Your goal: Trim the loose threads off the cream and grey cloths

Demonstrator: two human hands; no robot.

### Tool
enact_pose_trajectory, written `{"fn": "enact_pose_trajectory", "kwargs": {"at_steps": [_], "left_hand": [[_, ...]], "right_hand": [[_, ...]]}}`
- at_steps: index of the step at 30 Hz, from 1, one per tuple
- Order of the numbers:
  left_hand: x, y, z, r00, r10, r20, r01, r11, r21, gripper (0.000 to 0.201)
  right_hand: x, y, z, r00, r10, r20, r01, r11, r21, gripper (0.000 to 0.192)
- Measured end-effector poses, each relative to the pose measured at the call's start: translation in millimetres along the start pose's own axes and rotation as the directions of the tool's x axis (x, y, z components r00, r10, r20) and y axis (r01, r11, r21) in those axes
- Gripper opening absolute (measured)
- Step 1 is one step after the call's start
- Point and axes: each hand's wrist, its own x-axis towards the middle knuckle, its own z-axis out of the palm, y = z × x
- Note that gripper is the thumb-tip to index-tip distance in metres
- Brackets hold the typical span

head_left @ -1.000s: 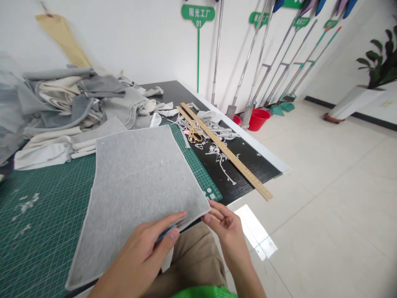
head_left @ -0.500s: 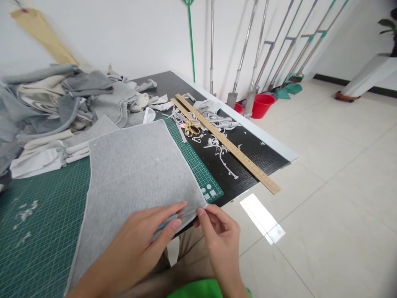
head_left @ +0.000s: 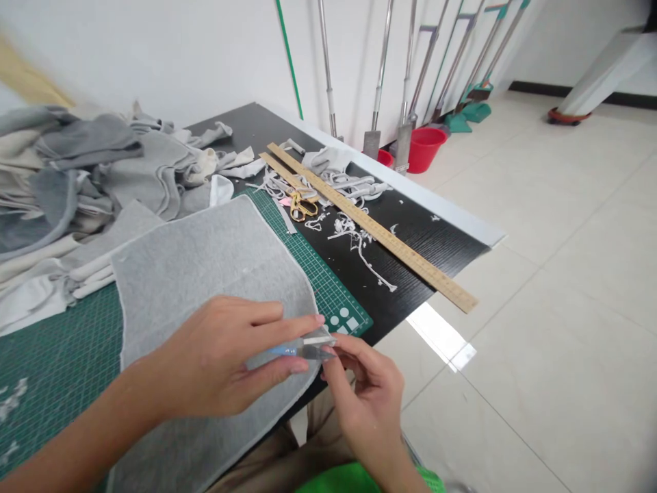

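A grey felt-like fabric panel (head_left: 205,267) lies on the green cutting mat (head_left: 61,356), its near corner hanging over the table's front edge. My left hand (head_left: 226,356) rests on that corner and grips a small blue-handled thread snip (head_left: 308,348) between thumb and fingers, blades pointing right. My right hand (head_left: 364,390) is just off the table edge, its fingertips pinching the panel's corner right beside the snip's blades.
A heap of grey and cream fabric pieces (head_left: 87,171) fills the back left. Gold scissors (head_left: 300,204), two wooden rulers (head_left: 380,233) and white trimmings lie on the black tabletop (head_left: 426,246). Metal poles and a red bucket (head_left: 423,147) stand by the wall.
My left hand has slid right and lifted the snip to the panel's corner; my right hand has closed in on that corner. The view has tipped down and left.
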Motion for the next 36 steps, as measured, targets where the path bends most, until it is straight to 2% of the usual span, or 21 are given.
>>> {"fn": "enact_pose_trajectory", "kwargs": {"at_steps": [3, 7, 11, 16, 22, 26, 31, 36], "left_hand": [[8, -12, 0.4, 0.997, 0.054, 0.046, -0.052, 0.997, -0.049, 0.039], [13, -28, 7.9, 0.99, 0.14, -0.01, -0.14, 0.978, -0.156, 0.038], [16, -35, 14.5, 0.984, 0.177, -0.026, -0.179, 0.973, -0.148, 0.041], [15, -35, 14.5, 0.974, 0.219, -0.053, -0.222, 0.973, -0.056, 0.039], [6, -31, 10.9, 0.961, 0.268, -0.072, -0.261, 0.96, 0.098, 0.038], [7, -28, 11.3, 0.962, 0.267, -0.055, -0.258, 0.957, 0.131, 0.04], [10, -27, 12.3, 0.959, 0.263, -0.104, -0.25, 0.96, 0.124, 0.037], [8, -25, 10.0, 0.959, 0.265, -0.097, -0.253, 0.96, 0.115, 0.038]], "right_hand": [[5, -2, -1, 0.999, -0.027, 0.034, 0.026, 0.999, 0.021, 0.01], [13, -10, -4, 0.993, -0.052, 0.102, 0.047, 0.997, 0.054, 0.012], [16, -14, -6, 0.992, -0.017, 0.122, 0.003, 0.993, 0.119, 0.014], [16, -15, -5, 0.988, 0.016, 0.153, -0.038, 0.989, 0.144, 0.021], [14, -15, -5, 0.989, 0.022, 0.147, -0.038, 0.993, 0.108, 0.018], [11, -13, -8, 0.985, 0.033, 0.172, -0.053, 0.992, 0.113, 0.017], [10, -13, -10, 0.983, 0.06, 0.176, -0.083, 0.989, 0.126, 0.015], [13, -14, -8, 0.985, 0.063, 0.16, -0.089, 0.983, 0.159, 0.014]]}}
